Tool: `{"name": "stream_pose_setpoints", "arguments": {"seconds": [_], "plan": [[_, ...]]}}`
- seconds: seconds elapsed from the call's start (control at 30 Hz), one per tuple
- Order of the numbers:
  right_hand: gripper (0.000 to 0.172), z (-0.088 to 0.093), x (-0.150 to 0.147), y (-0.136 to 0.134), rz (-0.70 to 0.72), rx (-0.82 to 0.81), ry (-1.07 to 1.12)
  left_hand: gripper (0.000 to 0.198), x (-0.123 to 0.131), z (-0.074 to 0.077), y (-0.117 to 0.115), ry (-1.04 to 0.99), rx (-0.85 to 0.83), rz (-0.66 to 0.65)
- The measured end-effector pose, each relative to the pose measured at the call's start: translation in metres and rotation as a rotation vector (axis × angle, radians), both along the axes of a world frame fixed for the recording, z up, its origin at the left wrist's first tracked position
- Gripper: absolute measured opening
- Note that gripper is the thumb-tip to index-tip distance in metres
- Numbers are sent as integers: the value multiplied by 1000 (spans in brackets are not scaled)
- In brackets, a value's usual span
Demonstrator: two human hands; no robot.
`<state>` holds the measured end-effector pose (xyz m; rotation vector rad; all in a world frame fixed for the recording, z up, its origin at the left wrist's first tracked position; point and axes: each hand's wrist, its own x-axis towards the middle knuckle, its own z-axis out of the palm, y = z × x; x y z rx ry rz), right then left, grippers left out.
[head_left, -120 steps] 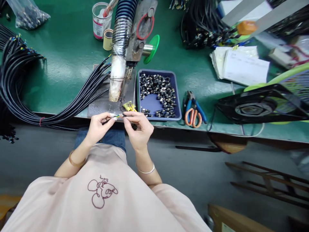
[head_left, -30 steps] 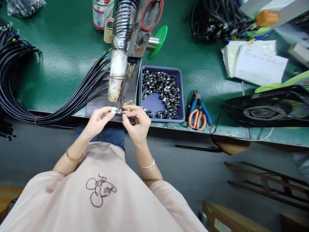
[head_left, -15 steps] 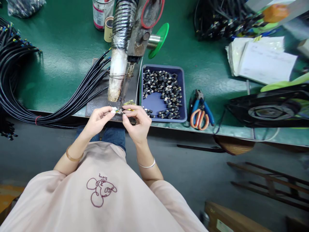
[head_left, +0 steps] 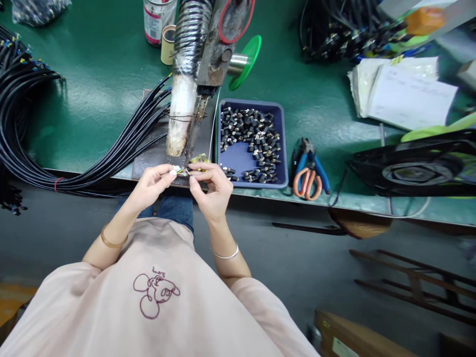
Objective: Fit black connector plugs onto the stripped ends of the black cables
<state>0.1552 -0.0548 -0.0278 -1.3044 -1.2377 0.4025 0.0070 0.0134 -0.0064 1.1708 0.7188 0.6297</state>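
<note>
Beneath the soldering iron (head_left: pixel 201 106), my left hand (head_left: pixel 153 182) pinches thin coloured wires (head_left: pixel 181 171), yellow and green among them. White coverings show on its fingertips. My right hand (head_left: pixel 212 191) is closed at thumb and fingers just to the right, almost meeting the left. A thin piece shows at its fingertips, too small to name. Behind the right fingers lies a yellowish pad (head_left: pixel 200 158), partly hidden. A blue tray (head_left: pixel 238 154) of small black connectors (head_left: pixel 260 136) with metal pins stands right of my right hand.
Black cables (head_left: pixel 107 161) run in a bundle along the left. A white-tipped foil duct (head_left: pixel 182 109) hangs beside the iron, with a green solder spool (head_left: pixel 245 62) behind. Pliers (head_left: pixel 310 171), papers (head_left: pixel 411 94) and a black fan-like device (head_left: pixel 412 166) lie to the right.
Hardly anything differs. Both hands keep their place under the iron, with only a slight shift of the right fingers.
</note>
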Motion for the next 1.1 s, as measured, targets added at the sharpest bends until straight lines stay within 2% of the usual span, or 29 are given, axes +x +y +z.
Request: {"name": "stream_pose_setpoints", "arguments": {"seconds": [0.4, 0.67, 1.1], "plan": [[12, -2, 1, 0, 2, -46, 27, 45, 3, 3, 2, -5, -4, -9], [12, 2, 1, 3, 8, -10, 21, 45, 3, 3, 3, 11, 24, 7], [15, 11, 0, 1, -21, 49, -171, 43, 0, 5, 3, 39, 1, -18]]}}
